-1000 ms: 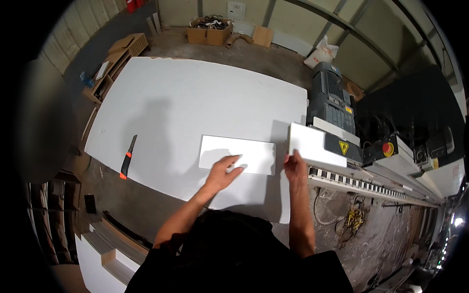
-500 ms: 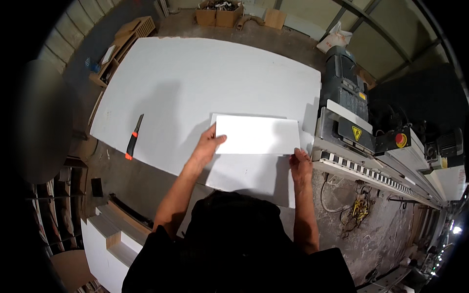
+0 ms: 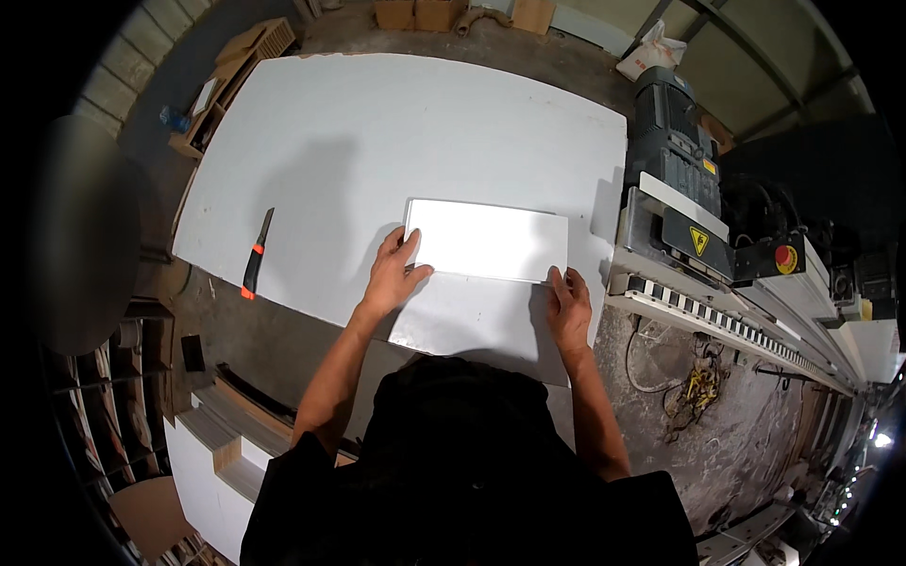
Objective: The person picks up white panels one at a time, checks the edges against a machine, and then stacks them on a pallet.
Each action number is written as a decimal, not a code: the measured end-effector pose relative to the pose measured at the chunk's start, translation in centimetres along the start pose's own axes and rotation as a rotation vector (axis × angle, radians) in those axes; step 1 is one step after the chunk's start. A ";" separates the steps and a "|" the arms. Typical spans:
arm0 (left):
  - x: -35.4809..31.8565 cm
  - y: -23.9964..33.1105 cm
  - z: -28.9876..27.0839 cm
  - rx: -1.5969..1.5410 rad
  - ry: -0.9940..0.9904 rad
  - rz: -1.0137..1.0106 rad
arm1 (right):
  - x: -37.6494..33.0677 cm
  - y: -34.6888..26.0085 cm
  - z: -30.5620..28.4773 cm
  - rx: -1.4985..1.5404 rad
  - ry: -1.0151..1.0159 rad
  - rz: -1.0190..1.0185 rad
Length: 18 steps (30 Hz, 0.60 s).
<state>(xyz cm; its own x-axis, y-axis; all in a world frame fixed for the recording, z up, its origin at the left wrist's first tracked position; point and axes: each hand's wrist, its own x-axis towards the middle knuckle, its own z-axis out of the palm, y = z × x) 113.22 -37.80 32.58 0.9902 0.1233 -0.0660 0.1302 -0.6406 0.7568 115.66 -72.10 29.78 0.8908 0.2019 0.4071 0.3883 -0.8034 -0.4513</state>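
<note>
A white rectangular panel lies low over the white tabletop, near its front edge. My left hand is at the panel's left end, fingers along the side edge and thumb at the near corner. At the near right corner, the thumb and fingers of my right hand close on the edge. A thin darker edge shows along the panel's far side, apparently another sheet beneath. Well to the left of my hands lies a utility knife with a black and orange handle, its blade pointing away from me.
On the right stands a machine with a grey motor, a red stop button and a long toothed rail. Stacked boards are at the lower left. Cardboard boxes and a white sack sit beyond the table.
The panel has come down and now lines up closely with the sheet beneath it. My left fingers have shifted along its left edge. The knife stays on the table; the whole view has shifted slightly.
</note>
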 end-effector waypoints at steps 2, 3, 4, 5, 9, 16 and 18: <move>-0.3 -1.0 0.5 0.102 0.061 0.113 | -0.4 0.2 0.0 -0.073 0.001 -0.071; -0.6 -1.4 0.7 0.154 0.092 0.168 | -0.5 0.4 0.1 -0.073 -0.005 -0.085; -0.9 -1.9 1.0 0.136 0.108 0.153 | -0.6 0.5 0.1 -0.073 -0.011 -0.100; -1.0 -1.7 1.2 0.119 0.122 0.141 | -0.8 0.7 0.1 -0.062 -0.009 -0.115; -1.5 -0.9 1.8 -0.125 0.141 0.025 | -1.0 1.2 0.0 0.001 0.008 -0.168; -2.7 -2.4 3.5 -0.035 0.307 0.085 | -1.0 1.3 0.1 0.026 0.009 -0.136; -2.9 -1.8 3.8 0.021 0.391 0.099 | -1.3 1.3 0.5 0.069 0.028 -0.093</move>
<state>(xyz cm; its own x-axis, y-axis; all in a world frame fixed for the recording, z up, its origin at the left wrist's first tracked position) 110.33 -39.90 28.98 0.9044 0.3370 0.2618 0.0407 -0.6788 0.7332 115.08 -73.10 28.27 0.8435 0.2571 0.4716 0.4852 -0.7415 -0.4634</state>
